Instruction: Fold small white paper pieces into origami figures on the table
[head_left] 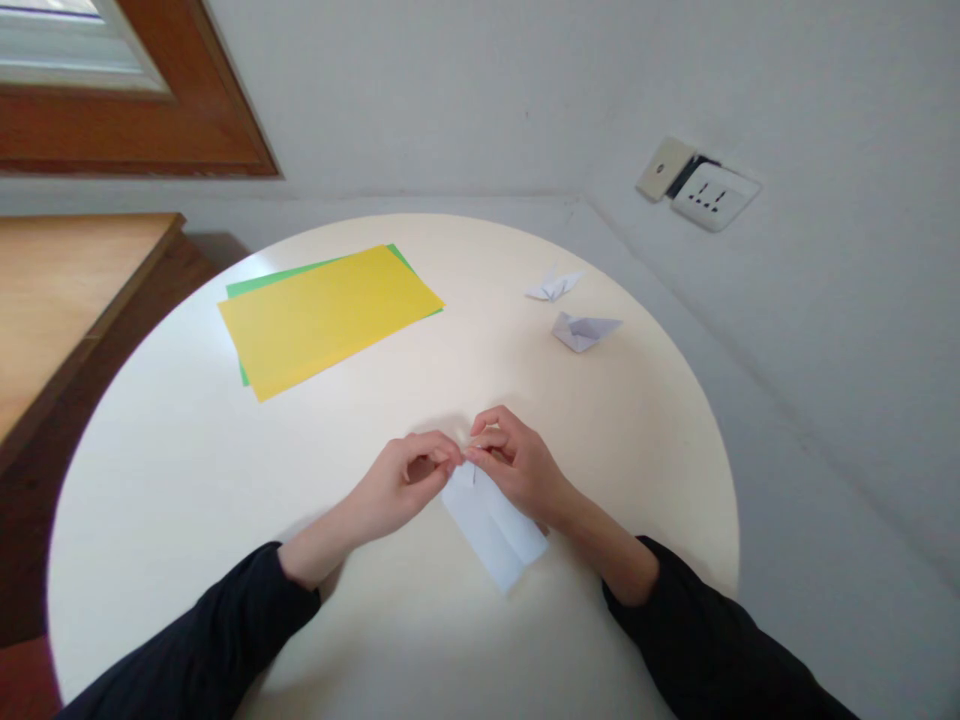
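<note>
A partly folded sheet of white paper lies at the front middle of the table, its creased lower end spreading toward me. At its far end my left hand pinches the paper edge between thumb and fingertips. My right hand pinches the same end from the other side, thumb and index finger closed, the other fingers curled above. The two sets of fingertips nearly touch, and they hide the top of the paper. A small dark line, perhaps a fold's shadow, shows just below them.
The round white table carries a yellow sheet over a green sheet at the back left. Two small folded paper boats, one nearer and one farther, stand at the back right. A wooden desk is at left.
</note>
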